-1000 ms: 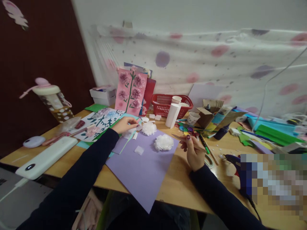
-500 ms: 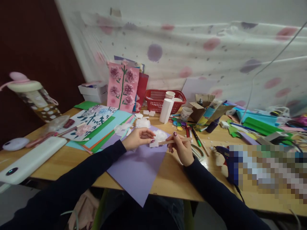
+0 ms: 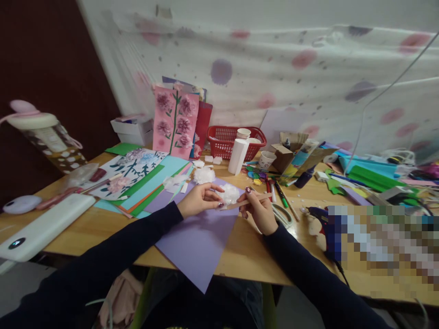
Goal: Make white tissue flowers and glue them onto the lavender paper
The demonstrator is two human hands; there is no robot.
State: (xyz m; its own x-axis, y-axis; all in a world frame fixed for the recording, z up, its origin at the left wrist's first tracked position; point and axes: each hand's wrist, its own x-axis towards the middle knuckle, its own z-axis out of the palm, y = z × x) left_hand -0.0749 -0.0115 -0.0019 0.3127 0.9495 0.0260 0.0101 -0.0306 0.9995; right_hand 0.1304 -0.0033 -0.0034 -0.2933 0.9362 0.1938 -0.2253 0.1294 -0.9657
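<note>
In my right hand (image 3: 259, 211) a flat wooden craft stick (image 3: 233, 206) is pinched between thumb and fingers, its tip pointing left. My left hand (image 3: 198, 200) is closed at the fingertips on a small white square, now mostly hidden, right at the stick's tip. Just behind the fingertips lies a ruffled white paper flower (image 3: 230, 193). Farther back and left is a similar white flower (image 3: 204, 174). Both hands are over a sheet of purple paper (image 3: 199, 249) that overhangs the table's front edge.
Behind stand a white roll (image 3: 238, 156), a red basket (image 3: 219, 150) and a paper cup (image 3: 266, 160). Markers (image 3: 281, 195) and a glue gun (image 3: 320, 217) lie to the right. Coloured papers (image 3: 171, 165), a flower picture (image 3: 168, 151) and a long white device (image 3: 51, 224) are on the left.
The small white square has turned at the stick's tip and shows less of its face. My left fingers have shifted slightly right, while my right hand stays almost still.
</note>
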